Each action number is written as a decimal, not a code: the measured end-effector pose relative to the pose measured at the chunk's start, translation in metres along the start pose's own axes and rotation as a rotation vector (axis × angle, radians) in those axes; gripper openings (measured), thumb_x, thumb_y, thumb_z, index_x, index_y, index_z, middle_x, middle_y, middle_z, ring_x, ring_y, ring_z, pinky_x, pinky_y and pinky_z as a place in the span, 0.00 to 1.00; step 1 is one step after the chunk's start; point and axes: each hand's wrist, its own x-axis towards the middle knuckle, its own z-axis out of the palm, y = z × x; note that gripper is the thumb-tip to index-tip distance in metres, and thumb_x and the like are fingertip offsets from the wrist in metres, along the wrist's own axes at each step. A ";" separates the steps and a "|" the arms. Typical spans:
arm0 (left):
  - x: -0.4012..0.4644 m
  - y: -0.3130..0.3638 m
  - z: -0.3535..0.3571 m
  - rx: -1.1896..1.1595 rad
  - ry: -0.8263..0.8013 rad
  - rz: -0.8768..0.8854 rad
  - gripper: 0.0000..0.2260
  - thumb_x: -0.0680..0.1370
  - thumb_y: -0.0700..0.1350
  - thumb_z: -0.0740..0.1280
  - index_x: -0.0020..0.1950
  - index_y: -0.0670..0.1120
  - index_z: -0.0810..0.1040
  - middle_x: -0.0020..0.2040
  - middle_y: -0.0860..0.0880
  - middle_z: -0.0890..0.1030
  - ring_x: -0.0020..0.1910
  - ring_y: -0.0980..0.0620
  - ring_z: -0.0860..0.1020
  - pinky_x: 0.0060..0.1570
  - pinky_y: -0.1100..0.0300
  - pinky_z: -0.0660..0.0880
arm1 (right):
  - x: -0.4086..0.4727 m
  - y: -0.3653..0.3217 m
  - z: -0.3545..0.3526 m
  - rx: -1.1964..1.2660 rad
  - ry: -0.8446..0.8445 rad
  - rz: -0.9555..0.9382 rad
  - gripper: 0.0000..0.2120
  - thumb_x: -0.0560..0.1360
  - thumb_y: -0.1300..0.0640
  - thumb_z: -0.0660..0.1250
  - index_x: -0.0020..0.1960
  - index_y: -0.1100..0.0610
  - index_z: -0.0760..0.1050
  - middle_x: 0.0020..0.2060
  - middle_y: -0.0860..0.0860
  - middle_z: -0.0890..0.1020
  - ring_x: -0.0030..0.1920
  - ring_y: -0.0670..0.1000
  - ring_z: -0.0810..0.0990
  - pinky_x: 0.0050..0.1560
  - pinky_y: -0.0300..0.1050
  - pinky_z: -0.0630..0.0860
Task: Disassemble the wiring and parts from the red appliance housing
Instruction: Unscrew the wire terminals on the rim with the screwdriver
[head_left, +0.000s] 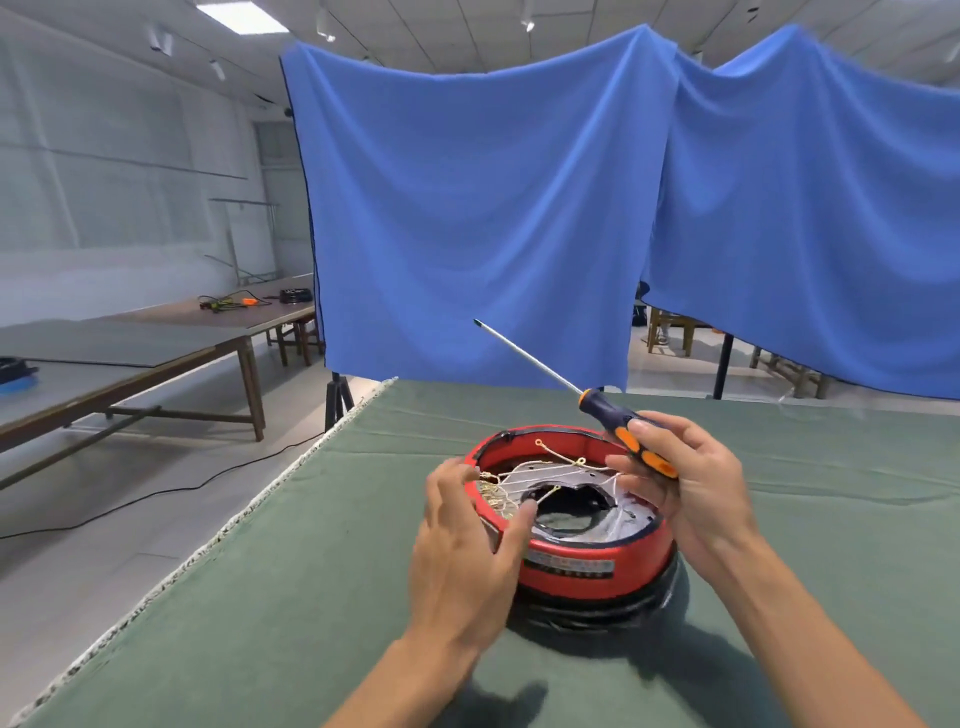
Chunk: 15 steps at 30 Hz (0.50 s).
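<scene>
A round red appliance housing (587, 561) with a black base sits on the green table cover (291, 597). Inside it, pale wires (535, 475) with ring terminals cross a metal plate that has a large hole. My left hand (467, 540) rests against the housing's left rim, with the thumb over the edge and the fingers fairly straight. My right hand (691, 483) is at the right rim and grips the handle of a dark blue and orange screwdriver (618, 421). The shaft points up and to the left, away from the housing.
Blue cloth (519, 218) hangs behind the table. A long wooden table (156, 348) with tools stands to the left, and a black cable (156, 499) runs across the floor. A tripod (337, 400) stands at the table's far left corner.
</scene>
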 end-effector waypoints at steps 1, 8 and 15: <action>0.009 -0.002 -0.002 -0.056 0.028 -0.033 0.21 0.73 0.66 0.58 0.59 0.58 0.58 0.57 0.56 0.71 0.50 0.57 0.75 0.47 0.56 0.71 | 0.003 0.003 0.002 -0.002 0.003 -0.002 0.06 0.72 0.65 0.69 0.48 0.60 0.77 0.34 0.54 0.84 0.29 0.53 0.83 0.25 0.38 0.77; 0.040 -0.035 0.022 -0.191 0.030 -0.232 0.16 0.78 0.52 0.64 0.63 0.51 0.66 0.60 0.51 0.72 0.52 0.55 0.74 0.53 0.56 0.71 | 0.016 0.014 0.000 -0.045 0.039 -0.007 0.06 0.70 0.66 0.71 0.45 0.60 0.77 0.30 0.54 0.82 0.25 0.50 0.79 0.24 0.39 0.76; 0.038 -0.044 0.018 -0.197 0.126 -0.148 0.12 0.79 0.49 0.62 0.63 0.52 0.70 0.52 0.57 0.75 0.48 0.66 0.74 0.44 0.61 0.71 | 0.018 0.003 0.003 0.252 0.345 -0.102 0.09 0.75 0.60 0.68 0.38 0.57 0.71 0.30 0.55 0.81 0.19 0.45 0.67 0.20 0.36 0.67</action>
